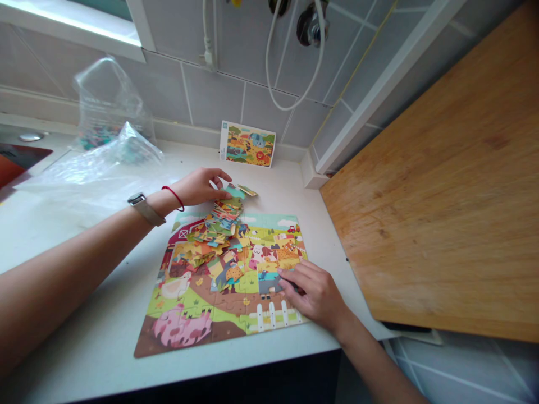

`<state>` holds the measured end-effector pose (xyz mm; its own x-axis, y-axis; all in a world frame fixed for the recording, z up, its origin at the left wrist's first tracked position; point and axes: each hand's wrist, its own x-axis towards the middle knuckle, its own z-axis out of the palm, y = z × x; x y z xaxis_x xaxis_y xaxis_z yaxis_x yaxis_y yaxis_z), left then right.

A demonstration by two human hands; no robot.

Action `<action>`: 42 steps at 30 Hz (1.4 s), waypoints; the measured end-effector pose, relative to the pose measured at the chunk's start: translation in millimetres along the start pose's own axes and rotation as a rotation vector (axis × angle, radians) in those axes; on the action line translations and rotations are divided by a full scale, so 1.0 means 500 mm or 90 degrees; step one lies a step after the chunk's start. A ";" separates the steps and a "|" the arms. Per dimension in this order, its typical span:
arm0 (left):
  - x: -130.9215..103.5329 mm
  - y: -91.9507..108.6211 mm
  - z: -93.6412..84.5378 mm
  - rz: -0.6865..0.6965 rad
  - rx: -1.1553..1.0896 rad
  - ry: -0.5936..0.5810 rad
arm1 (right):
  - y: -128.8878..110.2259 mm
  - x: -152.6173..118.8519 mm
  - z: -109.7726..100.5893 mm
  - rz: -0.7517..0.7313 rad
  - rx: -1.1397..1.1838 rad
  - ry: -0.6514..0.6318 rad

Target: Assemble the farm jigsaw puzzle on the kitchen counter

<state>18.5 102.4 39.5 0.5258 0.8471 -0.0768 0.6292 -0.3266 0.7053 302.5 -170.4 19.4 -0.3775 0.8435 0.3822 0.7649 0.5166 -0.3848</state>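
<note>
A farm puzzle board (185, 328) lies on the white counter, with a heap of loose puzzle pieces (214, 230) on its upper left part. At the heap's top end, my left hand (210, 186) has its thumb and finger curved round a light blue-green piece (236, 192). My right hand (305, 286) is closed over the board's right side, its fingertips on the edge of a blue and yellow piece (268, 279). Several other pieces lie together there, including an orange spotted one (288, 250).
A picture card (250, 145) leans against the tiled wall at the back. Clear plastic bags (113, 112), one with coloured pieces inside, are at the back left. A wooden panel (442, 185) slants along the right. A white cable (269, 73) hangs above.
</note>
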 end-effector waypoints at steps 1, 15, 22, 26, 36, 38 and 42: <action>0.002 -0.004 -0.002 -0.014 -0.027 0.000 | 0.000 0.000 0.000 -0.001 0.000 0.001; 0.008 -0.015 -0.010 -0.070 0.043 0.018 | -0.004 0.002 -0.004 0.001 -0.002 0.000; -0.028 0.021 -0.063 -0.066 0.322 -0.051 | -0.004 0.007 -0.006 -0.002 0.001 0.005; -0.075 0.059 -0.058 0.031 0.366 -0.189 | -0.004 0.007 -0.006 -0.007 0.005 0.009; -0.077 0.079 -0.022 0.081 0.397 -0.262 | -0.002 0.004 -0.002 -0.009 0.000 0.009; -0.069 0.070 -0.035 0.090 0.402 -0.248 | -0.001 0.004 -0.002 -0.011 0.001 0.012; -0.048 0.037 -0.048 0.101 0.431 -0.175 | 0.001 0.004 -0.001 -0.012 0.005 0.013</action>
<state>3.6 86.1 71.5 0.7077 0.6620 -0.2470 0.7021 -0.6980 0.1408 302.4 -168.7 20.3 -0.3811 0.8300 0.4073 0.7530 0.5343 -0.3840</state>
